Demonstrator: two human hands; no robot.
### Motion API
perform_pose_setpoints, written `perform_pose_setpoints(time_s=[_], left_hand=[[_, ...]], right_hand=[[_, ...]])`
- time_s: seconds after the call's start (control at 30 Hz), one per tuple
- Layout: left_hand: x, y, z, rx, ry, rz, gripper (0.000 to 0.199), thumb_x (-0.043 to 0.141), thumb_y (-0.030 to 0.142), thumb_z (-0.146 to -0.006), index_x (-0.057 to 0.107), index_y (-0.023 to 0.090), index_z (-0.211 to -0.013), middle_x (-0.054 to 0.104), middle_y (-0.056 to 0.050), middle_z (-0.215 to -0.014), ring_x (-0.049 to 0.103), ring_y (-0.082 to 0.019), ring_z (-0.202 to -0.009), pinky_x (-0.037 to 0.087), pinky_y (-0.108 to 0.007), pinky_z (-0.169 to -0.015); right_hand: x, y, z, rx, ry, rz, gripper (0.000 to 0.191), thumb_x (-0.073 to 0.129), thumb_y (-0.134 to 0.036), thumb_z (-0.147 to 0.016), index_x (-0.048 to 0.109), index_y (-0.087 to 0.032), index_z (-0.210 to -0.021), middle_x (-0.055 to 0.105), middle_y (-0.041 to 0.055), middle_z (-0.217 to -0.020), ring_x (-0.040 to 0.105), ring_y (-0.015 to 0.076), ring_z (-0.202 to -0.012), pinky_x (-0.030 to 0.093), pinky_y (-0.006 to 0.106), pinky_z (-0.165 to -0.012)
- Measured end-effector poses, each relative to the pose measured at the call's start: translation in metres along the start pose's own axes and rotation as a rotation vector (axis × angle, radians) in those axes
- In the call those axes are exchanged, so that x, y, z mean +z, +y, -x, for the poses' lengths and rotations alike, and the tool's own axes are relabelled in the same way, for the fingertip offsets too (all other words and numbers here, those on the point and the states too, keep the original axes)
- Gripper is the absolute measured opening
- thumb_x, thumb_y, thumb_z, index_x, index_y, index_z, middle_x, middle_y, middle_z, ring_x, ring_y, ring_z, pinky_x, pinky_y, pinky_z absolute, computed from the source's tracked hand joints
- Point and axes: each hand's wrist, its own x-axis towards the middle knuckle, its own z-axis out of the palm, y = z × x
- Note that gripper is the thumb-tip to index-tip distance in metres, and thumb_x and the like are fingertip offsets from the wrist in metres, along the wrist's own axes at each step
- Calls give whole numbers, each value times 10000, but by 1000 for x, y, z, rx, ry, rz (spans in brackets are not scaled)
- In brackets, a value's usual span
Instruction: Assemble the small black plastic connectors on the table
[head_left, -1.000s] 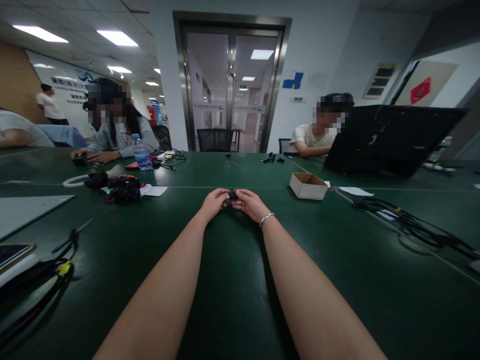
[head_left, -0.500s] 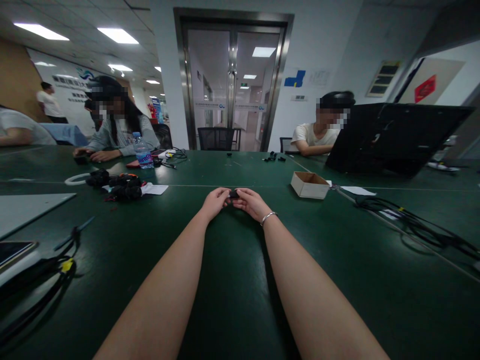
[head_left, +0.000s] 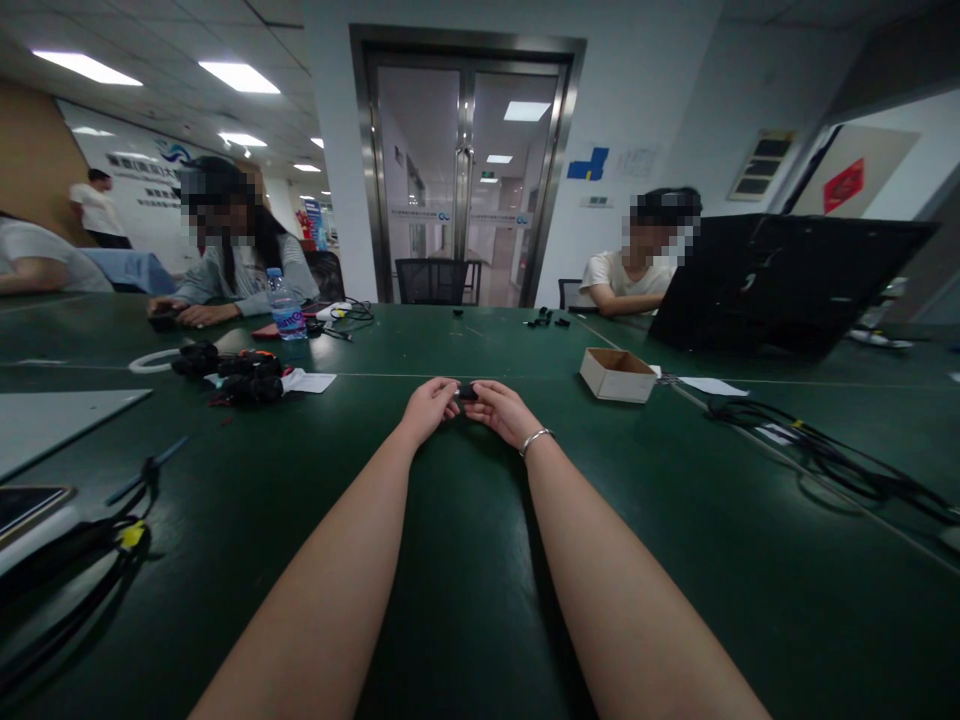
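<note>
Both my hands meet over the middle of the green table (head_left: 465, 520), around a small black piece (head_left: 468, 391) whose exact kind is too small to make out. My left hand (head_left: 431, 410) pinches its left end, where a bit of lighter material shows at the fingertips. On the other end, the thumb and fingers of my right hand (head_left: 504, 412) are closed, and a silver bracelet circles that wrist. Parts of the piece are hidden by the fingers. Several small black pieces (head_left: 546, 318) lie farther back on the table.
An open cardboard box (head_left: 617, 378) stands to the right, with black cables (head_left: 817, 440) beyond it. At left are a bundle of black parts (head_left: 251, 375), a water bottle (head_left: 286, 308) and a phone (head_left: 30, 508). Two people sit across the table; a large black monitor (head_left: 787, 285) stands at right.
The view has shifted slightly. Both hands keep their grip on the black piece, with the right-hand fingers moved a little and more of the piece visible.
</note>
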Motion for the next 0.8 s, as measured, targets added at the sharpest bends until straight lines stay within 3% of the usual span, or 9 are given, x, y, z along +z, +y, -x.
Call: perform_pose_setpoints(time_s=[0.2, 0.5, 0.8], left_hand=[[1, -3, -2, -30, 51, -15, 261, 517, 387, -843, 536, 139, -762, 575, -5, -531, 512, -89, -444, 383, -193, -472], [-1, -11, -6, -16, 59, -45, 314, 525, 446, -831, 547, 141, -756, 593, -15, -546, 532, -97, -458, 400, -198, -483], [0, -4, -3, -62, 60, 4, 219, 578, 367, -790, 562, 150, -819, 611, -17, -636, 543, -96, -512, 383, -188, -478]], right_hand=[[0, -1, 0, 3, -16, -3, 100, 553, -56, -853, 540, -143, -900, 649, 48, -728, 654, 146, -601, 563, 236, -582], [-3, 2, -1, -9, -30, 9, 292, 581, 48, -726, 538, -157, -930, 628, 8, -687, 653, 139, -632, 566, 232, -625], [-2, 2, -2, -8, 0, 7, 162, 618, -41, -797, 544, -148, -892, 625, 27, -698, 647, 143, -611, 560, 227, -579]])
